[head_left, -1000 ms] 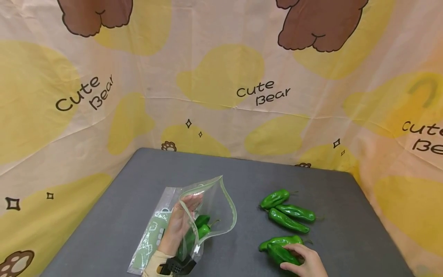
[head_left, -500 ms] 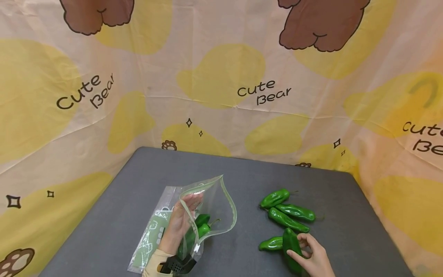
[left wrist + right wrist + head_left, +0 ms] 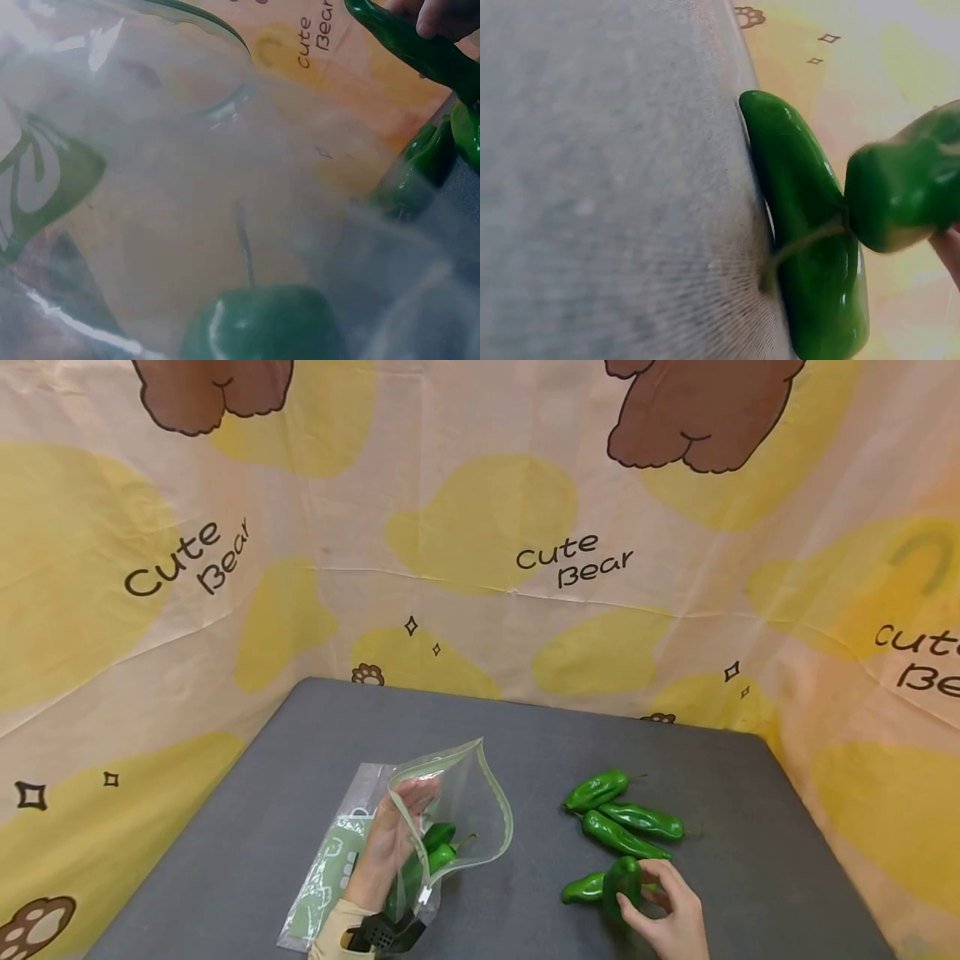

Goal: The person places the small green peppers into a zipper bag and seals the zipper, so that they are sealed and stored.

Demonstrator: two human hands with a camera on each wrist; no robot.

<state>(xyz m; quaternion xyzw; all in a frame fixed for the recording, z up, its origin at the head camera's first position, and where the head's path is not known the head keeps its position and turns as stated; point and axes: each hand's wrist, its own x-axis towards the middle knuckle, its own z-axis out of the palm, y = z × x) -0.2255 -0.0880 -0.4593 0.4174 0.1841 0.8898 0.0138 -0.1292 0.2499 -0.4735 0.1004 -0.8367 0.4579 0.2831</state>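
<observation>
My right hand [image 3: 671, 906] pinches a green pepper [image 3: 622, 887] between thumb and fingers, its length pointing mostly toward the camera. Under it, another green pepper [image 3: 583, 888] lies on the table; the right wrist view shows the held pepper [image 3: 900, 191], stem down, beside that lying pepper [image 3: 802, 232]. On the left stands a clear zip bag [image 3: 480, 814] with a pale green rim, its mouth spread wide. My left hand [image 3: 393, 831] is against the bag, seen through the film with its fingers extended upward. Green peppers [image 3: 442, 858] sit inside the bag.
Three more green peppers [image 3: 618, 835] lie in a cluster behind the right hand. A flat clear package with a green print [image 3: 322, 881] lies beneath the left forearm. Patterned cloth walls [image 3: 465, 527] rise behind the grey table [image 3: 525, 727] and along its sides.
My right hand has lifted one pepper off the front pair and turned it from lying flat to pointing lengthwise, then shifted slightly left. The left hand and bag have stayed put.
</observation>
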